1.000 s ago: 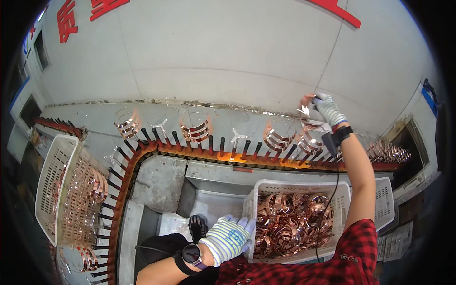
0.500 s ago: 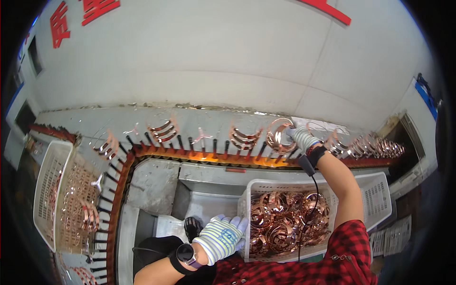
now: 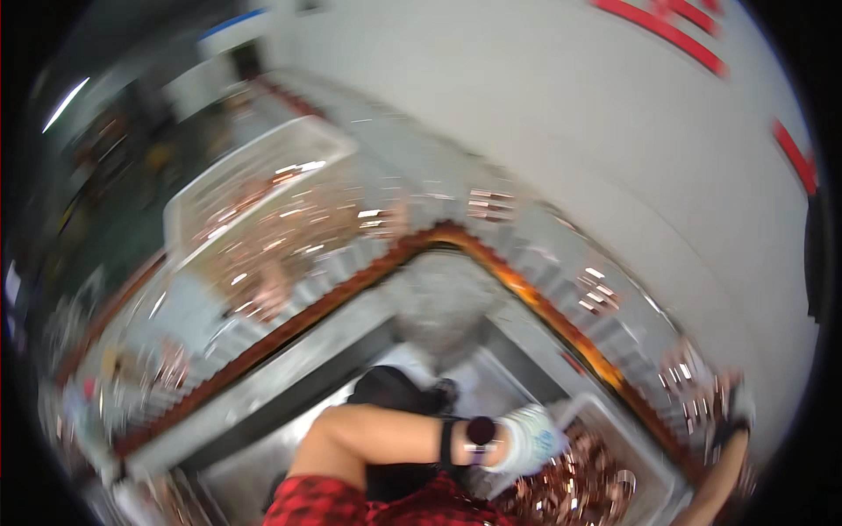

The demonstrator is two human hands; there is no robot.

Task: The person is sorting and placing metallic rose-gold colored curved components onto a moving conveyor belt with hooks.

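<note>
Two gloved hands, left hand [image 3: 529, 438] over copper rings [image 3: 570, 486], right hand [image 3: 732, 412] apart

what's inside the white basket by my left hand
The white basket holds a heap of shiny copper-coloured rings. The gloved left hand covers part of the heap, and motion blur hides the shape of single pieces and the basket's bottom.

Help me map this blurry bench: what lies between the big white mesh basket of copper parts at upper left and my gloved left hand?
In the head view, the orange-edged toothed conveyor rail crosses between the white mesh basket and the gloved left hand, then a grey metal recess.
</note>
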